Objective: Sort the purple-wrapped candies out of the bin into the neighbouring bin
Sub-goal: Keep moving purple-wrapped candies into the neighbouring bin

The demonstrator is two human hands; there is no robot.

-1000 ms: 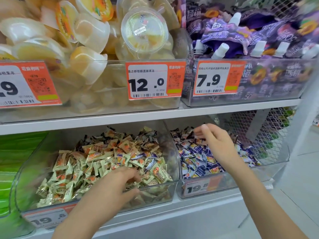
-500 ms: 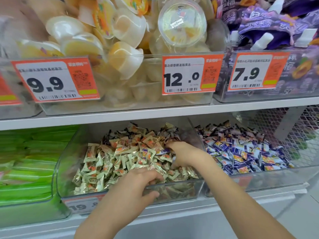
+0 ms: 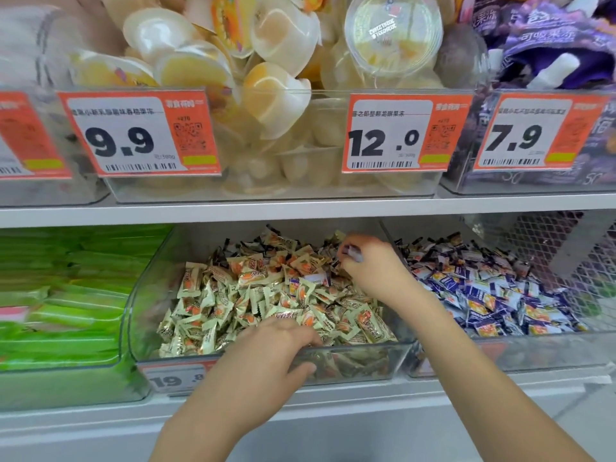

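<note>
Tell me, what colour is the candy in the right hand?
Purple, pinched in the right hand; head view.

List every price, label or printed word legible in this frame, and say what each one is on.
"9.9": orange price tag on the jelly-cup bin.
"12.0": second tag on the same bin.
"7.9": tag on the purple-pouch bin.
"19.8", partly hidden by the left hand: tag on the beige-candy bin.
Chinese lines on the tags, barcodes, QR codes and candy wrappers: too blurred to read.
</note>
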